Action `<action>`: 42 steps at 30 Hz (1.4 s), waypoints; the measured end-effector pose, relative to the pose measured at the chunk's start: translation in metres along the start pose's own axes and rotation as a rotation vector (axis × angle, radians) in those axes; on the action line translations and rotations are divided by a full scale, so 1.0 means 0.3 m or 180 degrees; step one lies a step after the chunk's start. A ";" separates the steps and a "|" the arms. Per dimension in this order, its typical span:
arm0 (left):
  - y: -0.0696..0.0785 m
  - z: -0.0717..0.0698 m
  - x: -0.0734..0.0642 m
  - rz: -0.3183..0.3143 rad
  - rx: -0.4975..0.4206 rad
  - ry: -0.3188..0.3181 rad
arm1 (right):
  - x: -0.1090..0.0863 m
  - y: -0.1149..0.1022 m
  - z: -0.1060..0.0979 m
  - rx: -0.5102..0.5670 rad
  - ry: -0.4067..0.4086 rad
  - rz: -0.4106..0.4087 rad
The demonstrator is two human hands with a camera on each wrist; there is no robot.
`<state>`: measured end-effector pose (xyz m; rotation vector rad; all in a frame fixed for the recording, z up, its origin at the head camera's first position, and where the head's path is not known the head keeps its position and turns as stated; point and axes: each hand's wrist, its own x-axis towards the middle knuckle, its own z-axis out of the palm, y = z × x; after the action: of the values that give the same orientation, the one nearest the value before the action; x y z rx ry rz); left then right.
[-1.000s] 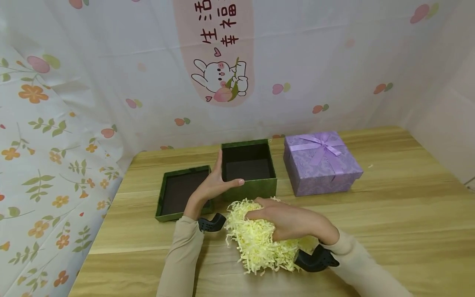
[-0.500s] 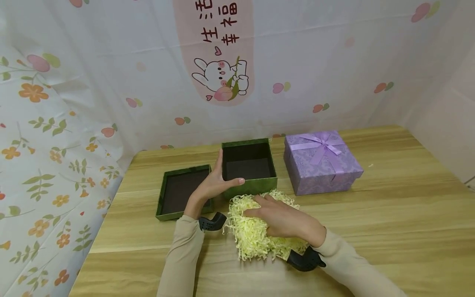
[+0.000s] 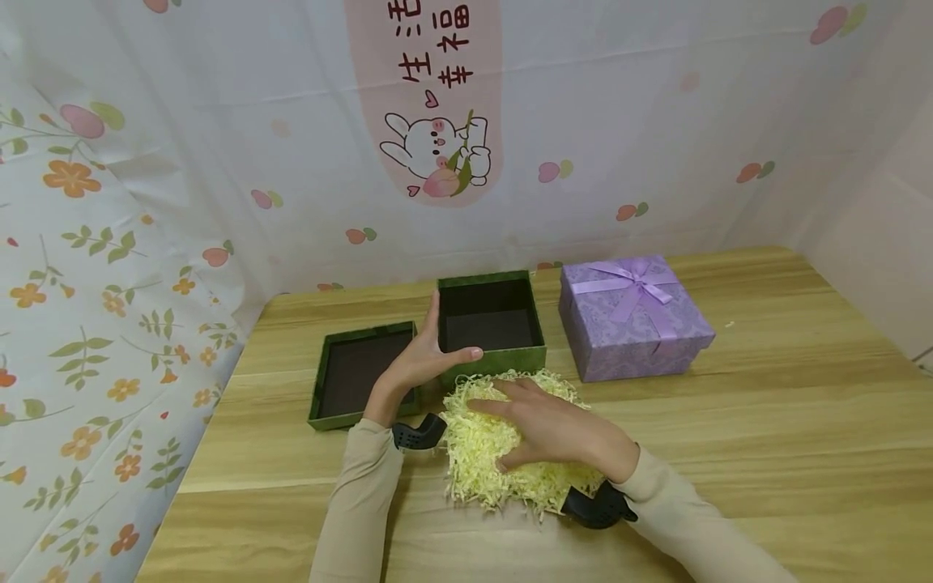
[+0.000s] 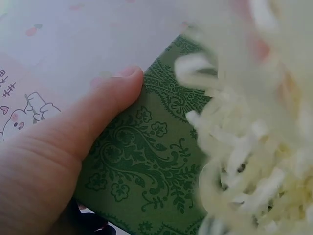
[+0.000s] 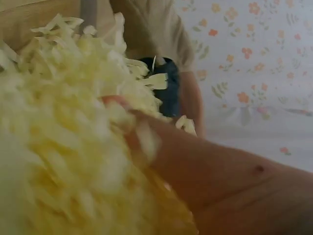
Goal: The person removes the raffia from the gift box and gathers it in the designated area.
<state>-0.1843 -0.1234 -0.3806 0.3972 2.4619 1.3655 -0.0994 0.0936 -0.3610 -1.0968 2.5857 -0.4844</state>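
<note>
Pale yellow shredded paper (image 3: 474, 461) lies in a fluffy heap at the front of a green box (image 3: 521, 361). My right hand (image 3: 557, 425) rests on top of the heap, fingers and thumb spread, some fingertips sunk among the strands. In the right wrist view, the paper (image 5: 73, 132) covers much of that hand. My left hand (image 3: 419, 363) steadies the box at its near left corner, thumb along the front wall and a straight finger up the left side. Close up, the left thumb (image 4: 110, 98) lies against the box's patterned green face (image 4: 142, 161). The box's dark inside holds nothing visible.
A shallow green lid (image 3: 360, 372), hollow side up, lies left of the box, partly behind the left forearm. To the right stands a closed purple gift box (image 3: 627, 360) with a ribbon bow. The wooden table (image 3: 787, 437) ends at a printed cloth backdrop (image 3: 583, 97).
My right hand has moved slightly away from me and left over the shredded paper, and its thumb and fingers have spread. The heap has shifted toward the box. The left hand holds its place.
</note>
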 end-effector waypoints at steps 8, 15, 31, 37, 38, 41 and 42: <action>-0.001 0.002 0.001 0.0007 -0.0014 -0.0013 | -0.067 0.005 -0.096 0.0360 0.0287 -0.0052; 0.000 -0.007 0.019 0.0219 -0.0024 -0.0061 | -0.206 0.058 -0.224 0.0552 0.0890 -0.0066; 0.363 0.053 -0.201 0.0819 -0.0123 0.0413 | -0.563 0.359 -0.362 0.1032 0.1874 0.0845; 0.440 0.245 -0.070 0.0861 -0.0638 0.0220 | -0.556 0.423 -0.339 0.1059 0.1663 0.1304; 0.443 0.277 -0.045 0.0784 -0.0721 0.0162 | -0.553 0.430 -0.334 0.1074 0.1617 0.1334; 0.444 0.366 0.024 0.0603 -0.0929 0.0090 | -0.533 0.452 -0.326 0.1165 0.1524 0.1384; 0.442 0.391 0.044 0.0590 -0.0997 0.0118 | -0.524 0.460 -0.323 0.1172 0.1505 0.1371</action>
<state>-0.1385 0.0399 -0.3280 0.5380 2.2302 1.8143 -0.1197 0.3176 -0.3096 -0.3114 2.8350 -1.1571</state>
